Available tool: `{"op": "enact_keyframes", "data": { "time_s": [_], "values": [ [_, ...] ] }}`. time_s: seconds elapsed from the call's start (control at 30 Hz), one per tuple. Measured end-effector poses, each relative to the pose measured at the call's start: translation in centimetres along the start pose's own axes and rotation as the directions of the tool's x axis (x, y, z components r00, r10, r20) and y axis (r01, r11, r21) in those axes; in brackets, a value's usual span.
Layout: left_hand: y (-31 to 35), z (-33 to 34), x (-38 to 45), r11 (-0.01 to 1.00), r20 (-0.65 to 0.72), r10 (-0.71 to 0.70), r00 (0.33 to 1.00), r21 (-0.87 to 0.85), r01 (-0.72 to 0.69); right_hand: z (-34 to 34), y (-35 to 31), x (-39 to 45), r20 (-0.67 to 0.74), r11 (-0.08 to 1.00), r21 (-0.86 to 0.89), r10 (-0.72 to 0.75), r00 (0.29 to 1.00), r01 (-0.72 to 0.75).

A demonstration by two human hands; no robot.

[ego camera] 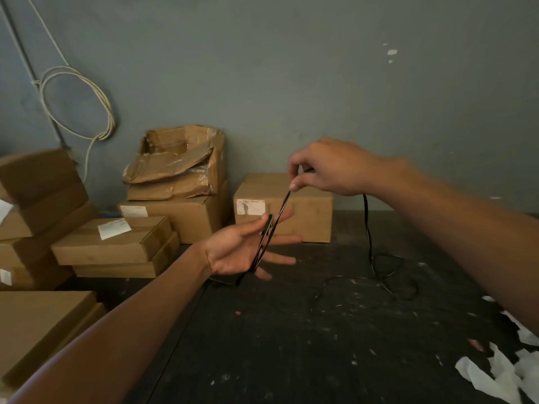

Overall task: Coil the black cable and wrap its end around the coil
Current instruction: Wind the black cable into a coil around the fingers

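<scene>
A thin black cable (368, 228) runs between both hands above a dark table (262, 345). My left hand (239, 252) is palm up with fingers spread, and its thumb presses a small loop of the cable against the fingers. My right hand (326, 170), raised higher to the right, pinches the cable between thumb and forefinger. From that hand the cable drops down to loose tangled loops (388, 275) lying on the table. A short end hangs below my left hand.
Cardboard boxes (283, 208) stand along the grey wall at the back and are stacked at the left (113, 243). A white cable coil (78, 103) hangs on the wall. Crumpled white paper scraps (495, 371) lie at the table's right front.
</scene>
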State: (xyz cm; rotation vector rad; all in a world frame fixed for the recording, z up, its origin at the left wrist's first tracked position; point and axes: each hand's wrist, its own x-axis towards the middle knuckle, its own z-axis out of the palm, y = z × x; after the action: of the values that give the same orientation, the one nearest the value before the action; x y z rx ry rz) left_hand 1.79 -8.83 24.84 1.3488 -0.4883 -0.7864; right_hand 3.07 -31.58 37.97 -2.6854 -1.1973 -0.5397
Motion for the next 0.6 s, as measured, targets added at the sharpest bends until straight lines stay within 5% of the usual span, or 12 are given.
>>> {"op": "enact_keyframes", "data": {
  "time_s": [0.27, 0.6],
  "values": [
    [1.2, 3.0, -0.5, 1.0, 0.282, -0.004, 0.96, 0.003, 0.003, 3.7, 2.9, -0.6, -0.079, 0.936, 0.348, 0.088, 0.993, -0.055],
    [4.6, 4.1, -0.4, 0.956, 0.239, 0.284, 0.928, -0.148, -0.254, 13.7, -0.2, -3.8, -0.04, 0.771, 0.633, 0.124, 0.991, -0.071]
  ]
}}
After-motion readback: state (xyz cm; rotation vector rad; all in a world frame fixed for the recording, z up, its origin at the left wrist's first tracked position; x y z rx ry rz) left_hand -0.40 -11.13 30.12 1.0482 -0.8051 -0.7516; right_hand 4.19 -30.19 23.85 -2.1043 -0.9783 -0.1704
